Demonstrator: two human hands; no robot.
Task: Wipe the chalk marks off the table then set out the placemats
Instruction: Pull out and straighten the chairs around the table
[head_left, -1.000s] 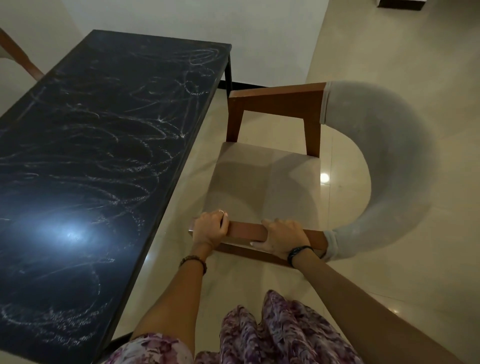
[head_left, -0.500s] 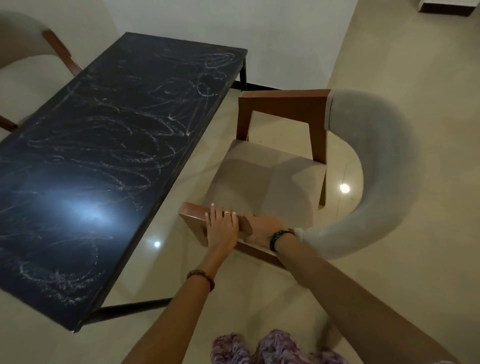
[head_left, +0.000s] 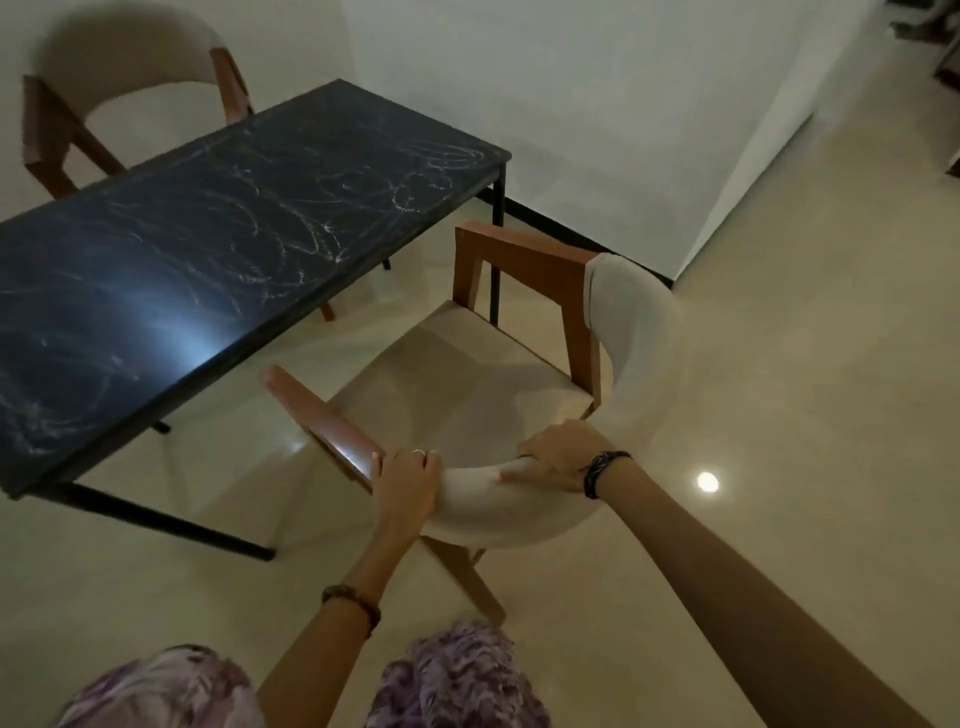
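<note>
A long black table (head_left: 171, 270) stands at the left, its top covered in white chalk scribbles (head_left: 311, 228). In front of me is a wooden chair (head_left: 524, 270) with a beige seat and a curved pale padded backrest. My left hand (head_left: 408, 480) grips the backrest where it meets the brown wooden armrest. My right hand (head_left: 558, 460) grips the padded backrest a little further right. No cloth or placemats are in view.
A second chair (head_left: 119, 67) of the same kind stands at the table's far side by the wall. A white wall (head_left: 597, 104) with a dark skirting runs behind. The glossy beige tile floor (head_left: 805, 415) extends to the right, with a light reflection.
The chair has turned and come away from the table. Both hands have shifted from the wooden armrest onto the padded backrest. My view has stepped back, showing the far chair.
</note>
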